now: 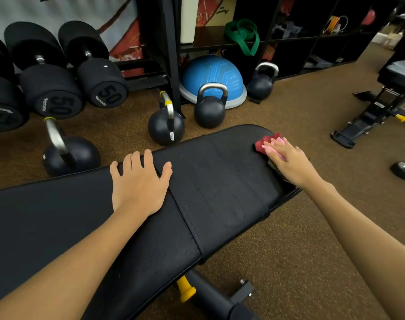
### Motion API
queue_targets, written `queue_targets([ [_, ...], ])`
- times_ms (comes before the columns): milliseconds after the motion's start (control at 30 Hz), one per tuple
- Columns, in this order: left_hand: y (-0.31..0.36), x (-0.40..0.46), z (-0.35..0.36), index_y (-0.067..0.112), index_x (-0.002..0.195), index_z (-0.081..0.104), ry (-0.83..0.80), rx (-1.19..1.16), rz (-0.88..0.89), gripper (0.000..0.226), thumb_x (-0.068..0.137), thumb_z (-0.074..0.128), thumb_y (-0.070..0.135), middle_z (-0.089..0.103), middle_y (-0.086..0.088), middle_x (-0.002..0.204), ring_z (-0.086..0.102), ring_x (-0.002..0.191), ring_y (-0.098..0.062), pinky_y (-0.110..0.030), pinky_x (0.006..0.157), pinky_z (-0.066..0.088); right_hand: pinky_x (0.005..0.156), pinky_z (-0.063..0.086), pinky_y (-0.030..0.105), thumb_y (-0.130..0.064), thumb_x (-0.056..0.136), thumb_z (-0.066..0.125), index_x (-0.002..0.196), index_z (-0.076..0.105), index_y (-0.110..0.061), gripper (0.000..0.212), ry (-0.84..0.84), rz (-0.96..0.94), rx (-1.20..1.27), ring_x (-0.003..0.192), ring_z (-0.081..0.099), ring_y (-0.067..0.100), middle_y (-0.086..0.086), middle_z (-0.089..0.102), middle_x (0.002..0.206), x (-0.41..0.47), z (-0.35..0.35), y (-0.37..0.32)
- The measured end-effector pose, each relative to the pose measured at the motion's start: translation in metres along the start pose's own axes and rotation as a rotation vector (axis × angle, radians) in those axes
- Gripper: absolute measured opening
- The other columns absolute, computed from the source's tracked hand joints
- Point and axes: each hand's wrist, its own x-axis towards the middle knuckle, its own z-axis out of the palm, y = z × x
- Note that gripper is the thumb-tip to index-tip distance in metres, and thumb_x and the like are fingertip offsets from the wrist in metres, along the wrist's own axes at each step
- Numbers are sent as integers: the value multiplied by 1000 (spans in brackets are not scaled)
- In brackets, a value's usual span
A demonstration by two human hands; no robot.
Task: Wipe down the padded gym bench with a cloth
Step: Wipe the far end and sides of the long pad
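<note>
A black padded gym bench runs across the view from lower left to upper right, with a seam between its two pads. My left hand lies flat on the bench near the far edge, fingers spread, holding nothing. My right hand presses a red and pink cloth onto the right end of the pad, close to its rounded corner. Part of the cloth is hidden under the palm.
Several black kettlebells stand on the brown floor just beyond the bench, with a blue balance dome and 50-marked dumbbells behind. A black shelf lines the wall. Another bench stands at right. The bench frame with a yellow knob shows below.
</note>
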Motion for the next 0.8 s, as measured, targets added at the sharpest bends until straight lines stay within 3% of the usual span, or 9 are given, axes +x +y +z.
queue_targets([
  [67,-1,0,-1,12,147,29,1,1,-4,68,96,19,56,38,-12,147,30,138,-26,-50,114,14,112,25,29,-45,102,37,139,51,-28,43,51,-13,125,141,34,16,0,47,146,-1,-5,-15],
  [133,-1,1,-1,12,147,29,1,2,-4,68,96,18,56,38,-12,147,30,139,-26,-50,114,14,88,36,6,-42,102,40,131,58,-30,37,120,-69,243,114,57,4,-10,66,118,-8,-14,-29],
  [167,-1,2,-1,12,147,29,3,0,-3,68,96,18,56,38,-12,147,30,139,-26,-50,114,14,77,37,2,-42,102,41,126,61,-32,33,127,-111,260,100,59,-4,-16,67,104,-12,-20,-36],
  [267,0,2,-1,12,147,30,7,-6,-4,69,96,18,56,39,-12,147,31,138,-27,-50,114,15,66,41,16,-45,100,41,107,66,-32,29,-2,-175,200,76,58,-1,-11,66,83,-16,-40,-53],
  [433,0,1,-1,12,147,30,1,-14,-2,68,96,19,56,38,-12,147,30,139,-27,-50,114,15,62,39,28,-55,95,47,75,67,-23,42,-292,-85,-66,70,59,13,0,64,71,-5,-63,-66],
  [500,0,1,-2,13,147,28,-7,-7,-2,68,96,17,56,37,-11,148,28,140,-25,-50,115,14,67,43,33,-62,91,46,74,65,-22,47,-244,-34,-195,75,58,19,3,64,77,7,-55,-67],
  [600,0,1,-2,14,147,28,-5,-5,-3,68,96,17,56,36,-11,149,28,140,-25,-50,115,14,73,42,37,-66,92,41,91,61,-25,46,-56,43,-356,82,52,24,1,56,90,19,-33,-71],
  [733,-1,2,-2,13,147,29,5,-7,-3,68,96,17,56,37,-11,149,29,140,-25,-50,115,15,75,37,39,-54,98,38,90,46,-19,37,255,-15,-290,93,53,28,2,58,95,20,1,-70],
  [800,-1,2,-3,13,147,29,3,-9,-6,68,96,18,56,37,-11,148,29,140,-25,-50,115,15,80,37,42,-51,99,37,92,42,-20,32,321,-48,-285,96,51,27,3,59,100,13,14,-67],
])
